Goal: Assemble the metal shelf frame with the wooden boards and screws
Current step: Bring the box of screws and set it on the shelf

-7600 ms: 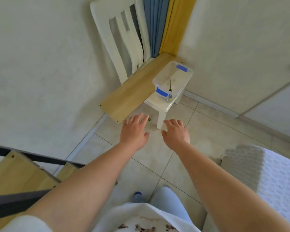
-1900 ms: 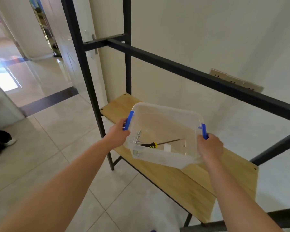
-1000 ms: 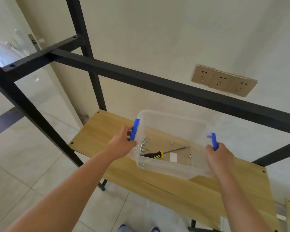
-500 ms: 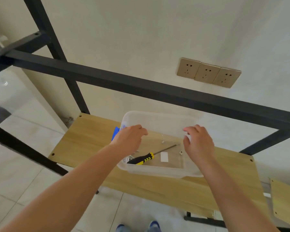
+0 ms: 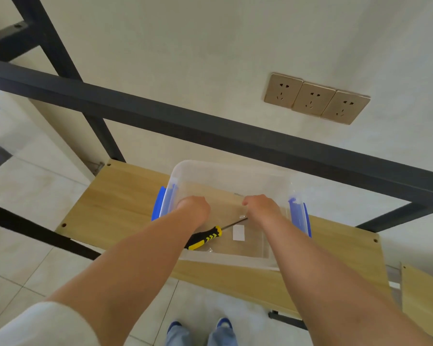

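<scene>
Both hands reach into the clear bin (image 5: 225,171); the screwdriver (image 5: 205,236) lies slantwise, handle just beneath the left hand (image 5: 194,208), shaft tip at the right hand (image 5: 261,208); both look curled, any hold hidden.

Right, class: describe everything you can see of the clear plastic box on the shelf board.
The clear plastic box is rectangular, translucent and open-topped, with rounded corners and a blue clip handle on each short side. It sits upright on the wooden board of the black metal frame. Inside lie a screwdriver with a black-and-yellow handle, a white label and a few small metal parts. The left hand and right hand both reach into it, fingers curled downward and hidden.
</scene>
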